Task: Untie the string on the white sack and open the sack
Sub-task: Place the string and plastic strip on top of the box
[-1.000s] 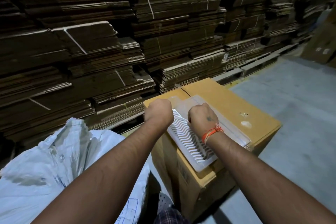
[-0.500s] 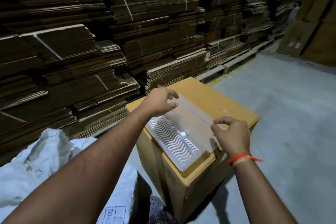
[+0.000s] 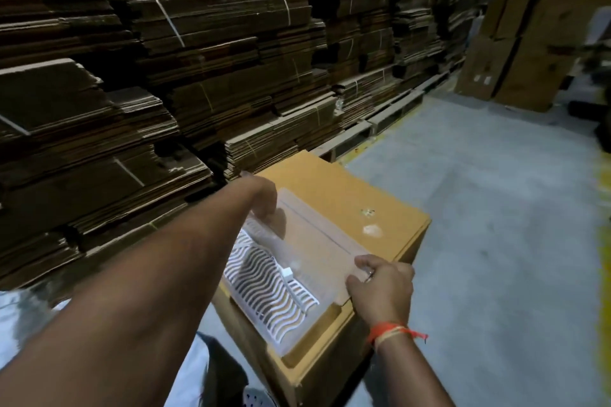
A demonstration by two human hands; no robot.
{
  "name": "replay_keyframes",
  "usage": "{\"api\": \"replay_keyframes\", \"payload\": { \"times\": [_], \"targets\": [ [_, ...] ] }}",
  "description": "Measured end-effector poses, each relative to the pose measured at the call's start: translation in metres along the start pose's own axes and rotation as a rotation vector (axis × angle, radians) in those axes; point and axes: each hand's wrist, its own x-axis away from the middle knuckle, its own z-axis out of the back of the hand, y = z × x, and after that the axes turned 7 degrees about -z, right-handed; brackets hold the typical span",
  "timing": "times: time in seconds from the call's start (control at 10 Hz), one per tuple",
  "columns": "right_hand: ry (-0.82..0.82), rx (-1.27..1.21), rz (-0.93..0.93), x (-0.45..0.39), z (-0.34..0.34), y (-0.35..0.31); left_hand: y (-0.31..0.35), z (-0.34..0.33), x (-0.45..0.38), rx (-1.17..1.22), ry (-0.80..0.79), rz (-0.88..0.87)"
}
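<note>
Holding a clear plastic sleeve (image 3: 317, 241) flat on top of the cardboard box (image 3: 390, 195) in the middle of the frame, I have both hands on something that is not the sack at all. My left hand (image 3: 261, 198) reaches across to the sleeve's far upper-left corner, its fingers (image 3: 269, 213) bent down onto the plastic edge, though motion blur keeps me from telling whether they pinch it or only press on it. My right hand (image 3: 380, 287) sits at the lower-right edge, fingers curled and nipping the plastic flap there. A second ago both fists were bunched close together over the white wavy grille (image 3: 271, 284) inside the sleeve; since then they have spread apart to opposite corners, the right one sliding down toward me, and the view has swung rightward. The white sack (image 3: 20, 314) has slipped almost out of view as a result: only a pale blurred patch shows at the lower left edge of the frame, well apart from both hands, and I cannot see its string from here. I judge the untying has not begun, and I would have to let go of the sleeve and turn back left before anything on the sack can happen. Stacks of flattened cardboard (image 3: 165, 76) fill the upper left, grey floor (image 3: 496, 208) the right.
</note>
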Motion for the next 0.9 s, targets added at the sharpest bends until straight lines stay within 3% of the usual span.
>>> {"api": "replay_keyframes", "payload": {
  "times": [0.1, 0.3, 0.4, 0.5, 0.6, 0.7, 0.8, 0.9],
  "targets": [
    [-0.020, 0.003, 0.011, -0.002, 0.000, -0.003, 0.002, -0.003, -0.013, 0.172, -0.095, 0.011],
    [0.044, -0.177, 0.011, -0.010, -0.005, -0.001, -0.001, -0.005, -0.023, 0.382, 0.112, 0.038],
    [0.066, -0.402, 0.019, -0.011, 0.004, 0.006, -0.004, 0.001, -0.020, 0.591, 0.327, 0.072],
    [0.183, -0.496, 0.253, -0.002, 0.019, 0.001, -0.003, 0.008, -0.005, 1.051, 0.557, 0.122],
    [0.301, -0.446, 0.583, 0.015, 0.030, -0.011, -0.005, 0.013, 0.017, 1.372, 0.660, 0.139],
    [0.387, -0.300, 0.912, 0.036, 0.038, -0.024, -0.020, 0.009, 0.040, 1.437, 0.704, 0.201],
    [0.399, -0.240, 1.091, 0.057, 0.039, -0.030, -0.036, -0.003, 0.063, 1.433, 0.722, 0.282],
    [0.267, -0.204, 1.163, 0.075, 0.035, -0.025, -0.041, -0.015, 0.087, 1.546, 0.711, 0.291]
  ]
}}
